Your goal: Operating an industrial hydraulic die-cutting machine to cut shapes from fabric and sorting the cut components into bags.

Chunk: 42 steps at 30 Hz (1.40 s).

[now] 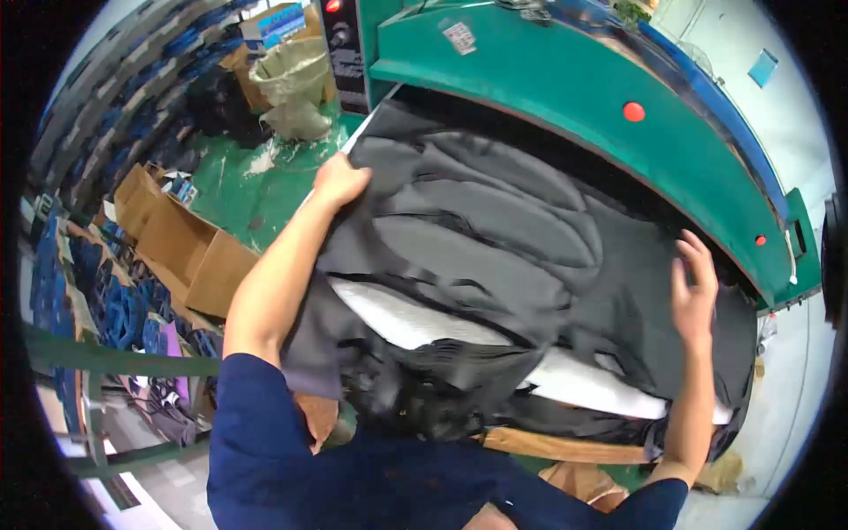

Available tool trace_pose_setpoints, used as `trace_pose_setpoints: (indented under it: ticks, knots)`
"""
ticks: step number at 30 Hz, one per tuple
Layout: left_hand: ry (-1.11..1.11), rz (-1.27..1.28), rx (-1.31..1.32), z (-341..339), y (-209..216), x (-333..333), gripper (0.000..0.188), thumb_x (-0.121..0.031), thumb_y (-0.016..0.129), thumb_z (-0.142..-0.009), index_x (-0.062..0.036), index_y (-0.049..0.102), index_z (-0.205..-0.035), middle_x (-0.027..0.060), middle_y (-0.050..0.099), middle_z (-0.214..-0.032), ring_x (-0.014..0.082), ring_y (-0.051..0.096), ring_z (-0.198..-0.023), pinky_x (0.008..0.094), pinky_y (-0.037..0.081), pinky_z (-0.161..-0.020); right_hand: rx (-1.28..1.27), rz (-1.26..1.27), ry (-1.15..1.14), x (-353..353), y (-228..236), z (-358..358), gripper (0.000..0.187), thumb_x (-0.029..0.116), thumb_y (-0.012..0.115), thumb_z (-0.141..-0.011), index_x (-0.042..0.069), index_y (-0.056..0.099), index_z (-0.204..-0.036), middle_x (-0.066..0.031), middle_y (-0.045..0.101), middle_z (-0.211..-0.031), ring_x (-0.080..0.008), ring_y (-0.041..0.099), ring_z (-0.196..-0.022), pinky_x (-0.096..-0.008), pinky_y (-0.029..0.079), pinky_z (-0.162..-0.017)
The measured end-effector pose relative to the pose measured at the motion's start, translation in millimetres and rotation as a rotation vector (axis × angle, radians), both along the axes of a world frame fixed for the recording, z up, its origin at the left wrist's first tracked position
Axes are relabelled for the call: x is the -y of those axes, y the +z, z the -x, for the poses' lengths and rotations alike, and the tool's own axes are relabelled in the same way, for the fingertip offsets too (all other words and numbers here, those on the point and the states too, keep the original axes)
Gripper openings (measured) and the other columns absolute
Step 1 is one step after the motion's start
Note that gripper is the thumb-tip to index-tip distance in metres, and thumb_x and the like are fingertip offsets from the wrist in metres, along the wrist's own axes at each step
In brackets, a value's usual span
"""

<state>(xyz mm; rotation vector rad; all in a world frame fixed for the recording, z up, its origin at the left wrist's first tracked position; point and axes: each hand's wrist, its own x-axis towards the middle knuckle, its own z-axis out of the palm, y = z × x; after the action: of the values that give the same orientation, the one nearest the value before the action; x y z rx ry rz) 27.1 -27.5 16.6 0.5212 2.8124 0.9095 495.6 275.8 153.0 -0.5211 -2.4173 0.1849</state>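
Navy shirt (pixel 371 481) nearest, along lower edge. Beyond it, black material (pixel 477 243) spread over white surface (pixel 415 320), in front of green machine (pixel 530 66) with round red button (pixel 633 111). Material matte, soft, creased; curved panels overlap in middle, near edge loose and bunched, white surface showing through gaps. Long axis slants from upper left to lower right; panels' rounded ends point right. Left hand (pixel 343 181) closed on material's left edge. Right hand (pixel 695 283) wide, fingers parted, at material's right part; cannot tell whether touching.
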Motion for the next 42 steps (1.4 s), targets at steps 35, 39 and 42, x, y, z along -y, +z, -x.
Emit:
trace_pose_setpoints:
  ticks: [35, 39, 42]
  knots:
    - [-0.189, -0.851, 0.79, 42.2, -3.1, 22.9, 0.05, -0.009, 0.068, -0.077, 0.0143, 0.05, -0.117, 0.0181, 0.063, -0.103, 0.0223, 0.064, -0.089, 0.0334, 0.053, -0.073, 0.204, 0.186, 0.341, 222.0, -124.3, 359.0, 0.055, 0.019, 0.072, -0.08, -0.004, 0.05, -0.125, -0.0253, 0.055, -0.125, -0.0395, 0.052, -0.119, -0.0432, 0.043, -0.101]
    - [-0.212, -0.916, 1.045, 52.5, 1.8, 27.3, 0.026, -0.009, 0.067, -0.079, 0.0093, 0.062, -0.096, 0.0159, 0.066, -0.089, 0.022, 0.065, -0.079, 0.0342, 0.054, -0.068, 0.198, 0.249, 0.341, 223.2, -121.9, 361.8, 0.056, 0.021, 0.071, -0.081, -0.004, 0.05, -0.126, -0.025, 0.054, -0.126, -0.0397, 0.052, -0.119, -0.0429, 0.043, -0.1]
    - [-0.213, -0.983, 1.223, 58.3, 1.8, 25.6, 0.027, -0.015, 0.067, -0.082, 0.0057, 0.063, -0.098, 0.014, 0.067, -0.093, 0.022, 0.065, -0.081, 0.0357, 0.055, -0.07, 0.237, 0.384, 0.284, 221.6, -116.0, 361.3, 0.059, 0.025, 0.07, -0.083, -0.004, 0.047, -0.13, -0.0248, 0.053, -0.128, -0.0391, 0.053, -0.119, -0.042, 0.043, -0.1]
